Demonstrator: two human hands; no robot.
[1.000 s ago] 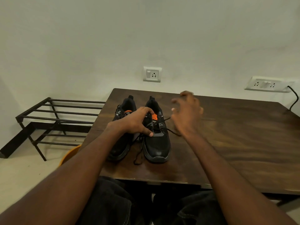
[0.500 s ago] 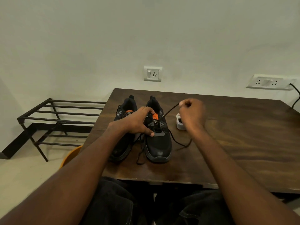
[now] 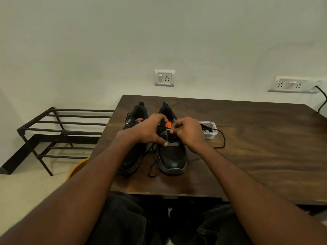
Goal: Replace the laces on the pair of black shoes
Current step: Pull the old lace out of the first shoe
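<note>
Two black shoes with orange tongue labels stand side by side on the dark wooden table [image 3: 256, 156], toes toward me. My left hand [image 3: 146, 131] grips the right shoe [image 3: 172, 156] across its upper, thumb near the lower eyelets. My right hand [image 3: 189, 133] is at the same shoe's eyelets, its fingertips pinching the black lace [image 3: 222, 140], which trails off in a loop to the right on the table. Another lace end [image 3: 153, 165] hangs down between the shoes. My left forearm partly covers the left shoe [image 3: 131, 156].
A small clear plastic box [image 3: 210, 131] holding something dark sits just right of the shoes. A black metal rack [image 3: 58, 131] stands on the floor at left, beside an orange object [image 3: 77, 168] under the table edge. Wall sockets [image 3: 164, 77] and a plugged-in cable [image 3: 323, 98] are behind.
My right hand, which had pulled the lace up and out to the right, has come back down to the right shoe's eyelets. My left hand has stayed on the shoe.
</note>
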